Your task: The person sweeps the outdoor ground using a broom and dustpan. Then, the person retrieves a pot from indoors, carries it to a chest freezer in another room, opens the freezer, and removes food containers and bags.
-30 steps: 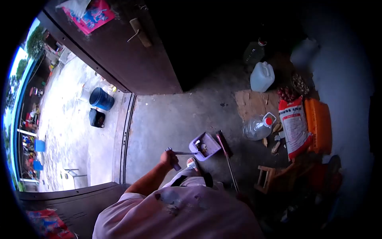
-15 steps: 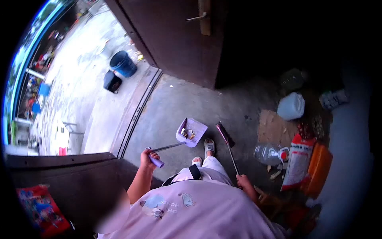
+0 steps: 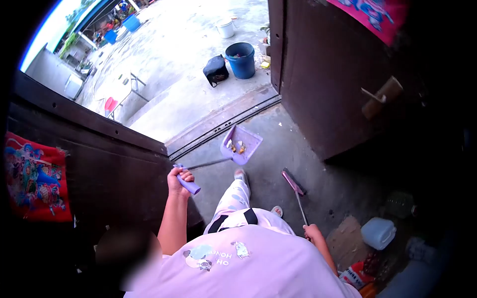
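Nearest is the person's pink shirt (image 3: 293,263), with pale trousers (image 3: 231,198) below it. The left hand (image 3: 175,182) is wrapped round the purple grip of the dustpan (image 3: 252,143), while the right hand (image 3: 311,232) grasps the broom (image 3: 298,194) by its pole. Off to the right lie a red-and-white sack (image 3: 354,275), some cardboard (image 3: 344,239) and, just beside that, a pale jug (image 3: 378,233). The broom's head points away from the person over the floor (image 3: 263,181). Farther out and to the left of it, the dustpan is just inside the sill (image 3: 228,124), with bits of rubbish (image 3: 237,148) in its tray; whether it touches the floor is hard to tell. A dark door (image 3: 328,84) stands open on the right. Beyond the sill are a black bag (image 3: 216,70), a blue bucket (image 3: 242,67) just beside it and, farthest, a white pail (image 3: 225,30).
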Motion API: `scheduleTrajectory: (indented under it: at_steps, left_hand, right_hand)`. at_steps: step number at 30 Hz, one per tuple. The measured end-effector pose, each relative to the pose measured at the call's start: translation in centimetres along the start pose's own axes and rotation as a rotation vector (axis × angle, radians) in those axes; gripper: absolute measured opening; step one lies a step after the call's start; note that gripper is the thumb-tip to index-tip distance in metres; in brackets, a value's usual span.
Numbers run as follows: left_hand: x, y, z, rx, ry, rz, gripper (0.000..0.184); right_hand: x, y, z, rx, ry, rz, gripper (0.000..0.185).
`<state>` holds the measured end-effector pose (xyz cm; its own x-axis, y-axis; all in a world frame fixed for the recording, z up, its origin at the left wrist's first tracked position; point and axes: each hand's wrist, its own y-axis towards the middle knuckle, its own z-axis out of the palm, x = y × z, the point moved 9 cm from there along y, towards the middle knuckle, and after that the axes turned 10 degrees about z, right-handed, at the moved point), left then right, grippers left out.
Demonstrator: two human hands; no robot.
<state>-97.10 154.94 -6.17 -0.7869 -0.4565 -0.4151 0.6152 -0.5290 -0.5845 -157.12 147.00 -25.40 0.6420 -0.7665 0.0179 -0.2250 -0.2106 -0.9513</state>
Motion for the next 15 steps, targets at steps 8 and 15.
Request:
scheduleTrajectory:
  at_steps: [8, 15]
  left_hand:
    - [-4.4, 17.3, 14.4, 0.205, 0.159, 0.174, 0.017]
    - [-6.1, 31.0, 32.1, 0.38, 0.485, 0.351, 0.028]
  right_hand:
    - [19.0, -2.3, 2.4, 0.058, -0.088, -0.072, 0.024]
    - [32.9, -5.1, 5.8, 0.058, -0.033, -0.08, 0.026]
